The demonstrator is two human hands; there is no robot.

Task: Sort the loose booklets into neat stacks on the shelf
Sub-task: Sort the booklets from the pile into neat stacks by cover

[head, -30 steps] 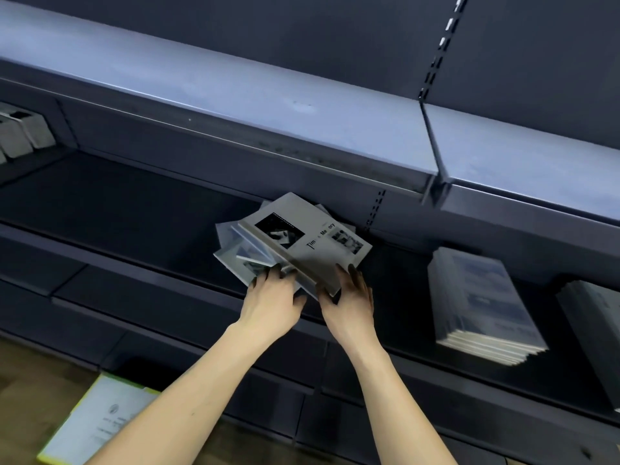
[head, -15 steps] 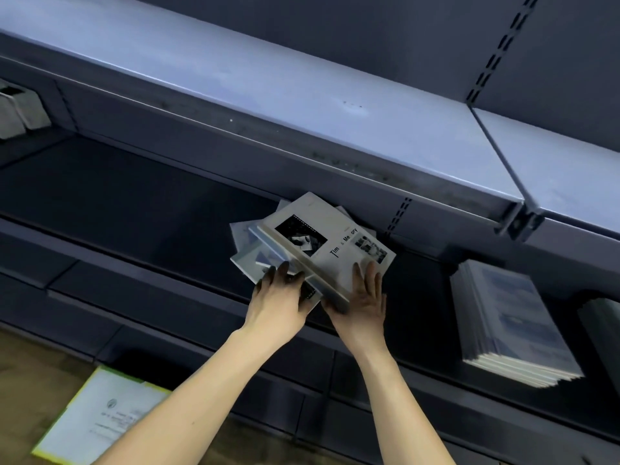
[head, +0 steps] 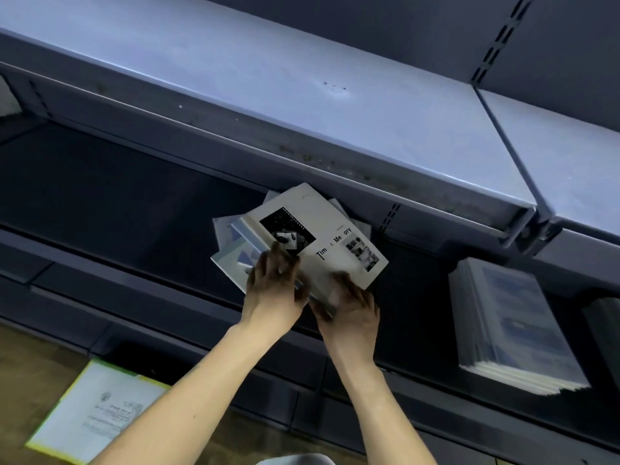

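Setting: dark metal shelving filled your view, and you reached onto the lower shelf [head: 110, 209] beneath the pale upper shelf [head: 268, 82].
Left hand: your left hand [head: 273, 292] lay over the near-left edge of the loose booklets [head: 235, 253], fingers curled onto the covers.
Right hand: your right hand [head: 352, 312] gripped the near corner of the top booklet [head: 322, 236], fingers blurred.
Pile: splayed, crooked, the top cover showing photos and black lettering.
Further right: a squared stack [head: 510, 327] sat well apart on that same shelf.
Floor: a yellow-edged document [head: 97, 411] lay on the wood at lower left.
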